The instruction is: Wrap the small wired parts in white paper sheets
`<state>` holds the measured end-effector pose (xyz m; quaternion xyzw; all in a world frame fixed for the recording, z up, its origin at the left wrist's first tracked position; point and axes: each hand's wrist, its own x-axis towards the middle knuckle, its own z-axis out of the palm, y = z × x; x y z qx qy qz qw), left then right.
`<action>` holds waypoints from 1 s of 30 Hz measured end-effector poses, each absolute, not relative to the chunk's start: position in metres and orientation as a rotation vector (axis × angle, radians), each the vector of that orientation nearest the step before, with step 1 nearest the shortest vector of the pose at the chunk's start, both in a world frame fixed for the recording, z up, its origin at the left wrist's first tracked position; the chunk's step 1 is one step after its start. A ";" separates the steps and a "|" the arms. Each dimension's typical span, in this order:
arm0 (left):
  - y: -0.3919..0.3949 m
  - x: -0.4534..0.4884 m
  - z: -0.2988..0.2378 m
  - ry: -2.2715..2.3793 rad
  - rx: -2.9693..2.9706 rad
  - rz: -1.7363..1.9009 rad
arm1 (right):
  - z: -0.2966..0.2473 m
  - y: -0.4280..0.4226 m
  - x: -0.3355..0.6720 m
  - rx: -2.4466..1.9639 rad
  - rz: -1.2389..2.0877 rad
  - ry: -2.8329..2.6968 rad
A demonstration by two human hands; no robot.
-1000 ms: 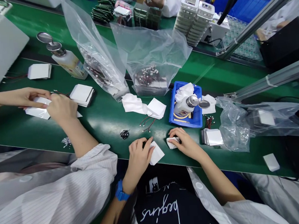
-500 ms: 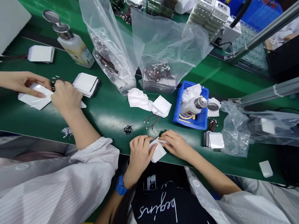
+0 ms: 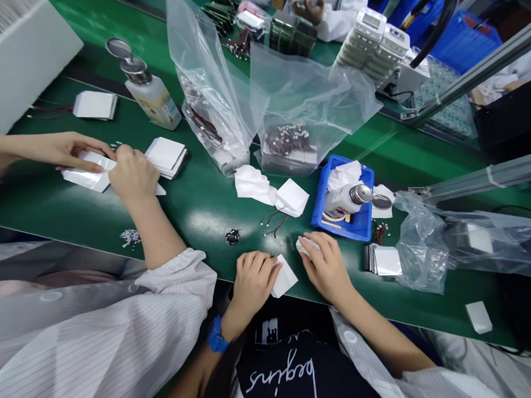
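Note:
My left hand rests at the table's near edge, its thumb and fingers closed on the left side of a flat white rectangular pack. To the right of it, my right hand is curled around a crumpled white wipe, apart from the pack. Beyond my hands lies another white pack with thin red and black wires. A second crumpled white wipe touches that pack's left side. A small dark coiled bundle sits on the green table.
At left, a co-worker's hands work on a white sheet-like piece. A blue tray holds a pump bottle. Plastic bags of wired packs stand behind. Stacked packs and a clear bag lie right.
My right hand has moved right, off the pack, with the crumpled wipe in it. My left hand stays on the pack. The whole view has shifted slightly.

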<state>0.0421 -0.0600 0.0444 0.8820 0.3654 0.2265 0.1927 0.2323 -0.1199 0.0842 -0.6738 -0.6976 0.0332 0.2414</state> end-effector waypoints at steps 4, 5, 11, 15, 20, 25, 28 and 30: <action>-0.062 0.040 0.040 1.007 2.388 0.771 | 0.077 -0.123 0.214 -1.740 0.193 -1.906; -0.063 0.039 0.039 0.994 2.330 0.849 | 0.076 -0.121 0.211 -1.732 0.242 -1.880; -0.067 0.035 0.043 1.072 1.716 1.118 | 0.088 -0.095 0.198 -1.522 0.627 -1.688; -0.062 0.035 0.060 1.046 1.259 0.867 | 0.103 -0.082 0.193 -1.453 0.688 -1.677; -0.057 0.030 0.079 1.018 1.310 0.621 | 0.109 -0.079 0.192 -1.417 0.621 -1.761; -0.059 0.025 0.092 0.994 1.364 0.581 | 0.113 -0.082 0.196 -1.404 0.519 -1.926; -0.059 0.025 0.094 0.949 1.374 0.547 | 0.115 -0.082 0.198 -1.418 0.410 -1.981; -0.060 0.027 0.093 0.972 1.405 0.549 | 0.115 -0.082 0.198 -1.432 0.336 -2.028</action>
